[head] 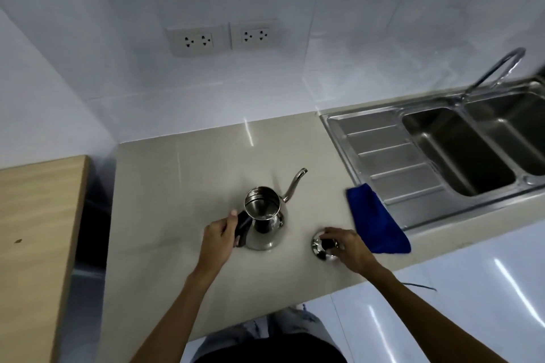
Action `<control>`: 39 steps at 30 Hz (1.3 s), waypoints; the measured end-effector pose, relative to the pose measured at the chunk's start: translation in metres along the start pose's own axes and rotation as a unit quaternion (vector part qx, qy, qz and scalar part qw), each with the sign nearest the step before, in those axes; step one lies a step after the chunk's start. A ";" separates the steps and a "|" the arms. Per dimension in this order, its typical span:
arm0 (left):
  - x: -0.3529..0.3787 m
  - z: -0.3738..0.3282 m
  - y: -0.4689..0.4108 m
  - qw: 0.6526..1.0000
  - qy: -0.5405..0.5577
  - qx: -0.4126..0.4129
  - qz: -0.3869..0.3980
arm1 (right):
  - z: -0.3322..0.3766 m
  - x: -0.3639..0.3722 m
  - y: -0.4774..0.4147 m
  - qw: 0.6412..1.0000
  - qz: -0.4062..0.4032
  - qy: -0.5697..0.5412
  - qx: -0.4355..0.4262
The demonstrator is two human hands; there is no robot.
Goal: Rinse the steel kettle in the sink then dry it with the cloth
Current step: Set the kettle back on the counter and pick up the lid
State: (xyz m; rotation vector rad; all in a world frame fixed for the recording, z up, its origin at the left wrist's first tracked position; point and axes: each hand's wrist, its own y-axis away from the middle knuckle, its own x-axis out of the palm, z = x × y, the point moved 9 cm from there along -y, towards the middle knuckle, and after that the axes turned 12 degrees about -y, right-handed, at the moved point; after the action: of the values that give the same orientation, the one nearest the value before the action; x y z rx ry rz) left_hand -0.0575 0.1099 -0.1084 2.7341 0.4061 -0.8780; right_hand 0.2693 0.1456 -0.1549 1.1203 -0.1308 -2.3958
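A steel kettle [265, 215] with a thin curved spout stands upright and lidless on the beige counter [182, 186]. My left hand [219, 237] is wrapped around its black handle. The kettle's steel lid [320, 247] with a black knob rests on the counter to the right, and my right hand [349, 247] grips it by the knob. A blue cloth [374, 221] lies just right of that hand, partly over the sink's edge. The steel sink [460, 153] has two basins and sits at the right.
A curved tap [495, 74] rises behind the basins. The ribbed drainboard [389, 156] lies between counter and basins. Two double wall sockets [224, 37] are on the white tiled wall. A wooden surface [38, 230] stands left of the counter, across a dark gap.
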 end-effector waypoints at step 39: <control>-0.003 -0.003 0.002 0.999 0.018 0.026 -0.011 | 0.232 -0.016 -0.059 0.970 0.031 0.005 -0.241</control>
State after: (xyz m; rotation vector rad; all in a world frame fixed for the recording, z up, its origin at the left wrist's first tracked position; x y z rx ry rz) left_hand -0.0580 0.1085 -0.1038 2.8014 0.4276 -0.8592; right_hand 0.0824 0.1777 -0.0080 0.8790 0.3949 -2.1957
